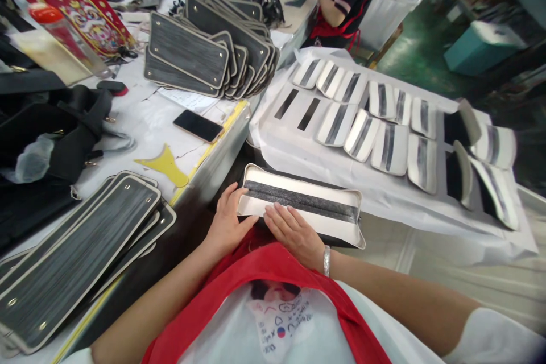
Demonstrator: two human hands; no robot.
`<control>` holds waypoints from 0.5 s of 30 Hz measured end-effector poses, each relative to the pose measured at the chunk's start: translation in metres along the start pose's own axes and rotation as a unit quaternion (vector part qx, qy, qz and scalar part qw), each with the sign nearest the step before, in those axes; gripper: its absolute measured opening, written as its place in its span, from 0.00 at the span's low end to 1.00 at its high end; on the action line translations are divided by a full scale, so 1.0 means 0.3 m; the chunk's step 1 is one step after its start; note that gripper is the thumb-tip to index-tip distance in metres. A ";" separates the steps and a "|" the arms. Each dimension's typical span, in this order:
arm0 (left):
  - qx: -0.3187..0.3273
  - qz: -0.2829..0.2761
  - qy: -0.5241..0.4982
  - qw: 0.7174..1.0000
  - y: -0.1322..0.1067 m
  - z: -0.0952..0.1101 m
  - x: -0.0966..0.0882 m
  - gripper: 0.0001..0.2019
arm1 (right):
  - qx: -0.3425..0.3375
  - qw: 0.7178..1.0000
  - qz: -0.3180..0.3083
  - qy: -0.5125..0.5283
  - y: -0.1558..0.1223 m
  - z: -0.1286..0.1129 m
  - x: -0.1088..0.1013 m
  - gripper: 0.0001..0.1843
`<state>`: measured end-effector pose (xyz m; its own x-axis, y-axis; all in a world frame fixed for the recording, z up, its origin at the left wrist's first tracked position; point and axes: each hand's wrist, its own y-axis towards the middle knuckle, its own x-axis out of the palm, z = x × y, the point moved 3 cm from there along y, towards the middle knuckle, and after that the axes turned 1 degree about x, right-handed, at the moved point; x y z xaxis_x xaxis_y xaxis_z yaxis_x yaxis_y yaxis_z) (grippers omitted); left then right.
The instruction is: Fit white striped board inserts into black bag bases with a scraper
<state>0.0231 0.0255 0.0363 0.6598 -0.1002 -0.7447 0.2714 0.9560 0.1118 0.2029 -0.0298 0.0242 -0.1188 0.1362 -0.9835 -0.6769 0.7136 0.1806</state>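
Observation:
A long white panel [302,193] lies in front of my body, with a dark grey strip running along its middle and a pale raised rim. Its surface faces up, and a darker layer shows beneath its edges. My left hand [230,216] grips the panel's left end, with fingers at the rim and the thumb by the near corner. Flat on the near long side rests my right hand [294,230], fingers stretched out and pressing the white surface. The underside of the panel is hidden.
Dark grey panels [81,256] with metal studs lie stacked at left; another pile [209,51] stands farther back. A phone [198,125] and yellow piece [166,165] lie nearby. White striped pieces [388,145] cover the right table [277,142]. A co-worker [345,0] stands beyond.

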 end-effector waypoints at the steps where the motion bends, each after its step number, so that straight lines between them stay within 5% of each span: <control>1: -0.012 0.001 -0.018 1.000 0.000 -0.005 0.001 0.28 | 0.004 1.000 -0.001 0.002 -0.017 0.007 -0.001 0.27; 8: -0.080 -0.003 -0.126 0.989 -0.002 -0.006 0.006 0.35 | 0.052 0.998 -0.001 -0.042 -0.172 0.055 -0.031 0.26; 15: -0.164 0.021 -0.221 0.961 0.005 -0.003 0.033 0.40 | 0.039 0.989 0.091 -0.112 -0.364 0.145 0.006 0.34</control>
<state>0.0295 0.0263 0.0284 0.9184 -0.0983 -0.3832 0.0504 0.9898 -0.1331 0.3081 -0.0776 0.0029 -0.0642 0.4088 -0.9104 -0.6008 0.7126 0.3624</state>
